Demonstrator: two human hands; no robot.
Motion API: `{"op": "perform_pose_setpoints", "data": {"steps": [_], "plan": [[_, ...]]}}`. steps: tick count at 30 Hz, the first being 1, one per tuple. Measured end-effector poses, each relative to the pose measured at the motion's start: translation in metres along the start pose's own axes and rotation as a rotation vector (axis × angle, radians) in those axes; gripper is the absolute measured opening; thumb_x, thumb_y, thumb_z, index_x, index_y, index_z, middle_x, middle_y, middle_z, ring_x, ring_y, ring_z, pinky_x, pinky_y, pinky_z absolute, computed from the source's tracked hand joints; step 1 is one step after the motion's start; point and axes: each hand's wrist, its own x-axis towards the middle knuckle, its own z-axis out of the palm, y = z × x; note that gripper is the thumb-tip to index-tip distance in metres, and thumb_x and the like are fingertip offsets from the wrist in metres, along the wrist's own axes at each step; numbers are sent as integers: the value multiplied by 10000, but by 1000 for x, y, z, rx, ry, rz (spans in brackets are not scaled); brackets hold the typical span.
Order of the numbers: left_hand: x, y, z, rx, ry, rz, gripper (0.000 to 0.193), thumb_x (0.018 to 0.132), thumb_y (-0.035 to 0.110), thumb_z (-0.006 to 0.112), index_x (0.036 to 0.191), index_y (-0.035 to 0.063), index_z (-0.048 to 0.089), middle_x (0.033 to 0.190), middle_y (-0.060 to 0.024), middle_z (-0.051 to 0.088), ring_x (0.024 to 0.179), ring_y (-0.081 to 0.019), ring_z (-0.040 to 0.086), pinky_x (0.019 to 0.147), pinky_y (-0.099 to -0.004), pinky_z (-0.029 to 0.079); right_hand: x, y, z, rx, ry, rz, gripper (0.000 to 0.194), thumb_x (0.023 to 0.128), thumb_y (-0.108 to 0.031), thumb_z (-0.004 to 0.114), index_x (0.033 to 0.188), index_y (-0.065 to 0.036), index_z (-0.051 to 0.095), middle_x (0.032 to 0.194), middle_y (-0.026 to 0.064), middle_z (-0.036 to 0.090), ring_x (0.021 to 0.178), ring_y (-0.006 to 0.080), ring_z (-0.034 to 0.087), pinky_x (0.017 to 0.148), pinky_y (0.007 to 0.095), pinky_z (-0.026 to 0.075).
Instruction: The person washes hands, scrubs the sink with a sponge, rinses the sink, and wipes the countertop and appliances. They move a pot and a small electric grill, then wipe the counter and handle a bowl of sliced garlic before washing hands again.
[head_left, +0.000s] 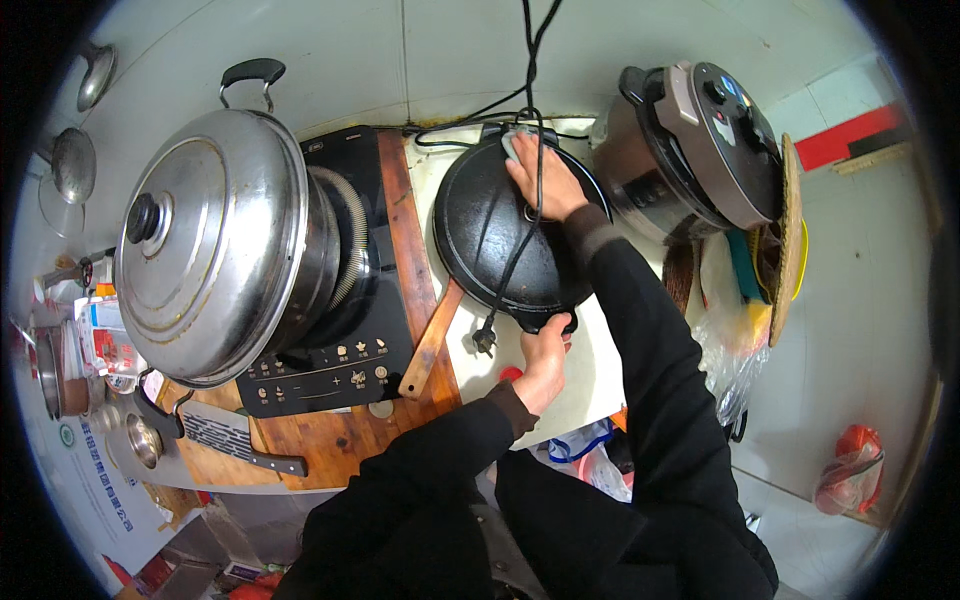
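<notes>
A round black pan (480, 217) lies on a white surface in front of me, its dark face up, with a short handle at the near and far sides. My left hand (544, 356) grips the near handle (536, 321). My right hand (547, 176) presses a greyish cloth (513, 148) against the far rim, fingers spread over it. A black power cord (517, 259) hangs down across the pan and my right hand, its plug (484, 342) dangling past the near rim. A wooden handle (433, 341) sticks out by the pan's left edge; its other end is hidden.
Left is a large lidded steel pot (206, 247) on a black induction cooker (330, 390). A cleaver (225, 442) lies on a wooden board (322, 450) near the front edge. An electric pressure cooker (697, 150) stands close on the right, beside a round board (786, 240) and plastic bags (731, 352).
</notes>
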Motion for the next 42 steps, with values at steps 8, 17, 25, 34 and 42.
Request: {"op": "perform_pose_setpoints", "data": {"steps": [8,17,25,34,42], "plan": [[3,-1,-1,-9,-38,-3,180,787,143,662,955,90,625,921,-3,626,801,-138,554,703,-287,431,-2,-16,-2,73,-309,-327,538,909,-269,506,1374,-22,392,1400,192,420,1339,339,350,1105,444,271],[6,-2,-2,-39,-71,29,174,798,117,642,957,59,603,903,-33,636,758,-152,585,699,-298,461,18,-38,15,104,-218,-438,560,904,-235,505,1410,-46,358,1451,164,368,1378,312,299,1128,456,234],[6,-3,5,-154,-45,-24,145,849,70,587,986,24,589,904,-88,635,806,-216,661,709,-337,550,-51,-49,-14,132,-375,-710,608,834,-220,606,1399,-128,403,1472,35,367,1384,220,304,1136,425,250],[4,10,4,-179,-76,34,184,873,97,550,1017,-18,557,958,-104,623,823,-259,673,764,-351,538,-3,-26,-7,52,-378,-857,581,885,-239,504,1440,-184,338,1491,39,343,1383,220,307,1131,493,230],[10,18,4,-275,-70,94,192,827,-11,545,1017,-33,558,965,-124,630,790,-264,671,738,-331,556,31,-29,5,-23,-231,-409,582,870,-184,541,1422,-121,369,1471,85,371,1385,278,299,1131,475,217]]}}
